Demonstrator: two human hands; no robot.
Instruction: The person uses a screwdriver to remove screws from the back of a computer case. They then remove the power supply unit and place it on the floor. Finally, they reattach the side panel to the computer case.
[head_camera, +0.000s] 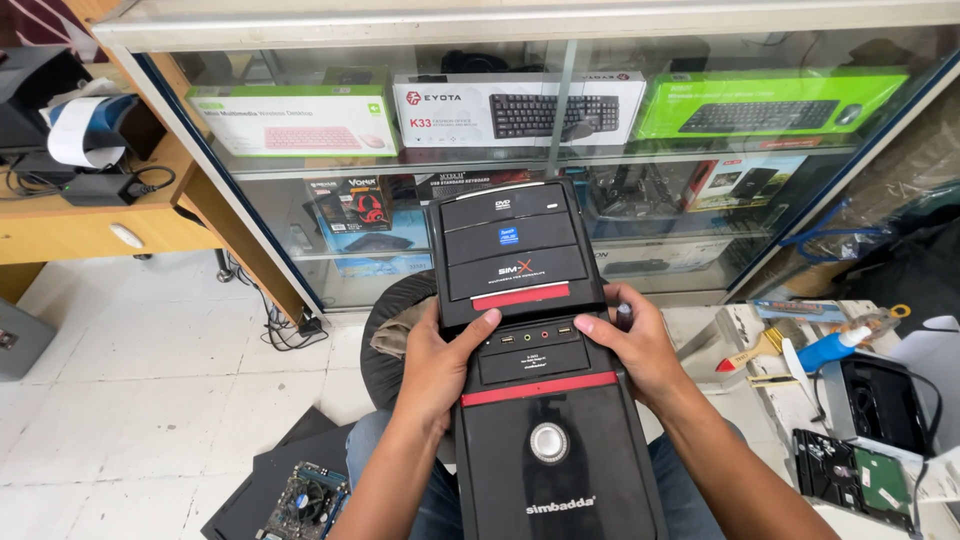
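Closest of all, a black computer front panel (545, 400) with red stripes is held up over the lap. Its left edge is gripped by the left hand (440, 365), thumb pressed on the front. Its right edge is gripped by the right hand (632, 345), fingers wrapped behind. A glass cabinet (600, 150) is seen just behind the panel's top edge. Open white floor (130, 370) is seen on the left. A hard drive (855, 478) and a paintbrush (750, 352) are laid on the crowded right side.
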